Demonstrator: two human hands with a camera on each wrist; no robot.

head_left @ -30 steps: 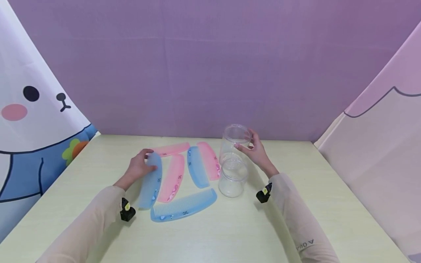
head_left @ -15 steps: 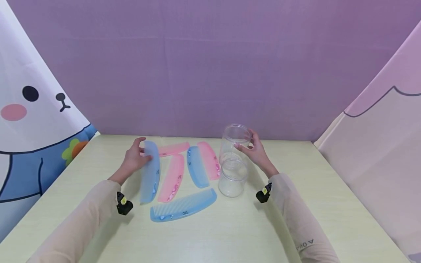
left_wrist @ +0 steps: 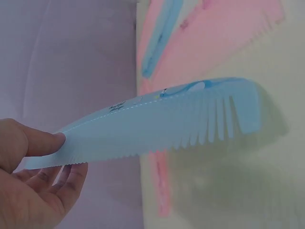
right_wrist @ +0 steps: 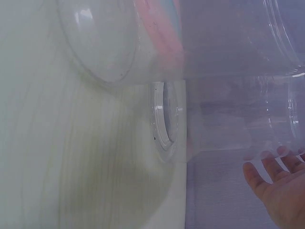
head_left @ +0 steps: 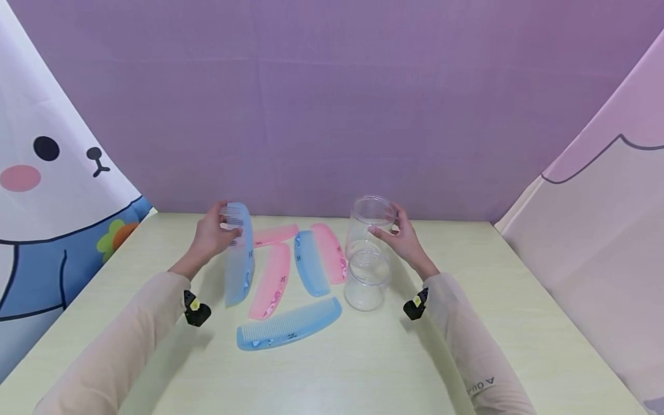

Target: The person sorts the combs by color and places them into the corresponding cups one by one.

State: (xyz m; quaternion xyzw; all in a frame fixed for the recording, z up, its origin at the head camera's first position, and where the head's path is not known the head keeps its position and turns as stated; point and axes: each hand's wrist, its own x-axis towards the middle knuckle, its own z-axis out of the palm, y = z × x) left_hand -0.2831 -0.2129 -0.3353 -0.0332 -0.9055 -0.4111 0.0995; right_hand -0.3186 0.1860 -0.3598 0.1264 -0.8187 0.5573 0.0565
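Left hand (head_left: 210,236) is pinching the far end of a blue comb (head_left: 240,253), thumb on one face and fingers behind it, with the comb tipped up so only its near end seems to be touching the counter (head_left: 363,369). Right hand (head_left: 402,236) is curled around the rim of the taller clear jar (head_left: 369,222), which stands just behind a shorter clear jar (head_left: 367,280).

If that comb is headed for a jar, I'd say get it fully clear of the counter first so the low end doesn't drag into the pink comb (head_left: 272,279) right beside it, and keep the pinch firm since it's only held by one tip. Keeping the jar steady with the right hand makes sense too; it looks light.

Position-wise, the blue comb hangs down toward the person from the left hand, well apart from the jars, with other combs lying between.
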